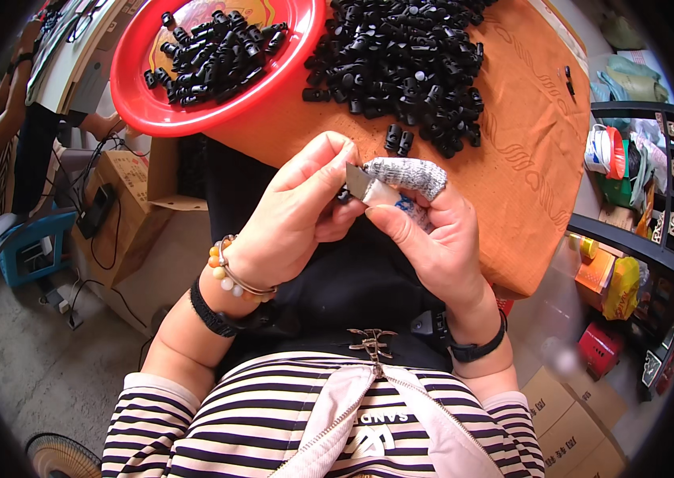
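My left hand (298, 190) pinches a small black plastic part (343, 193), mostly hidden behind the fingers. A small knife (358, 182) with a short, wide metal blade and a white wrapped handle is gripped in my right hand (450, 248). Its blade meets the part at the left fingertips. A grey knitted sleeve (408, 172) covers the right index finger. Just beyond the hands, two black parts (398, 139) stand side by side on the orange tablecloth (524, 159). Behind them spreads a large heap of similar black parts (400, 64).
A red round tray (131, 107) at the far left of the table holds more black parts. Cardboard boxes (110, 215) and cables stand left of the table. Shelves (632, 239) with bags line the right. Another person's arm (16, 103) shows at far left.
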`<action>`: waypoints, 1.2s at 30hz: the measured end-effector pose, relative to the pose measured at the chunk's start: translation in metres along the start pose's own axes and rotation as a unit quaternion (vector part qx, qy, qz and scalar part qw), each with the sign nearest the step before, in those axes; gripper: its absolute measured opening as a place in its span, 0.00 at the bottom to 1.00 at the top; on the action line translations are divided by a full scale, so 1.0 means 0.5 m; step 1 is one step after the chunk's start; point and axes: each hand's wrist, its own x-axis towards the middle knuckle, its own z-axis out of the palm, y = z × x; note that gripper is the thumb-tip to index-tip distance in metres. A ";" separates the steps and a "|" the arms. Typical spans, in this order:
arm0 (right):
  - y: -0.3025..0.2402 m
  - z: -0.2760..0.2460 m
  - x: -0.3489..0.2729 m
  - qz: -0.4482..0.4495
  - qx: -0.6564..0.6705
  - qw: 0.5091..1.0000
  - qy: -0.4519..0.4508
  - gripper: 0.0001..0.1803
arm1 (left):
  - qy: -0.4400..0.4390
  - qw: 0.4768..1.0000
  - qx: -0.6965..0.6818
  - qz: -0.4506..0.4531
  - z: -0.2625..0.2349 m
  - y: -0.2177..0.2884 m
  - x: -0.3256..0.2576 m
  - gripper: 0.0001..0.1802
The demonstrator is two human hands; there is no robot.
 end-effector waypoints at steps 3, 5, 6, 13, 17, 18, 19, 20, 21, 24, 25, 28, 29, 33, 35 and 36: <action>-0.008 -0.004 -0.003 0.022 -0.011 1.000 -0.003 0.20 | 0.012 1.000 -0.002 -0.013 0.004 0.003 0.002 0.05; -0.007 0.005 0.003 0.016 0.028 0.999 0.024 0.21 | 0.007 1.000 -0.006 -0.019 0.006 0.007 0.004 0.05; -0.007 0.007 0.007 0.010 0.067 0.996 0.050 0.22 | 0.002 1.000 -0.011 -0.024 0.006 0.008 0.005 0.06; -0.005 0.023 0.037 -0.021 0.096 0.994 0.050 0.27 | 0.014 0.998 -0.042 -0.041 0.006 0.000 0.006 0.08; -0.004 0.028 0.045 0.014 0.101 0.993 0.053 0.28 | 0.019 0.999 -0.011 -0.039 0.014 0.002 0.009 0.07; -0.003 0.028 0.047 0.017 0.123 0.989 0.075 0.28 | 0.018 0.999 0.006 -0.038 0.013 0.003 0.009 0.07; 0.000 0.023 0.047 0.018 0.123 0.989 0.075 0.28 | 0.018 0.999 0.006 -0.038 0.012 0.003 0.009 0.07; 0.005 0.014 0.046 -0.005 0.079 0.995 0.069 0.28 | 0.020 0.999 0.009 -0.039 0.012 0.003 0.009 0.07; 0.007 0.009 0.045 -0.027 0.033 0.997 0.063 0.28 | 0.021 0.999 0.011 -0.041 0.012 0.003 0.009 0.07; -0.011 0.028 0.038 0.032 0.121 0.991 0.040 0.26 | 0.039 0.998 0.001 -0.052 0.022 0.001 0.012 0.07; -0.015 0.024 0.037 0.044 0.115 0.992 0.032 0.25 | 0.038 0.998 0.001 -0.052 0.021 0.001 0.012 0.07; 0.007 0.016 0.046 0.001 0.085 0.991 0.101 0.27 | 0.032 0.998 0.013 -0.052 0.014 0.002 0.010 0.07; 0.008 0.006 0.047 -0.001 0.070 0.991 0.113 0.26 | 0.038 0.999 0.019 -0.034 0.014 0.003 0.010 0.07; 0.010 -0.025 0.037 -0.003 0.035 0.989 0.140 0.25 | 0.070 0.996 0.010 0.050 -0.001 0.028 0.008 0.09; 0.013 -0.043 0.033 0.003 -0.004 0.987 0.161 0.26 | 0.069 0.993 -0.010 0.100 -0.016 0.054 0.007 0.09; 0.018 -0.048 0.031 0.003 -0.006 0.987 0.162 0.26 | 0.071 0.988 -0.002 0.136 -0.023 0.066 0.009 0.11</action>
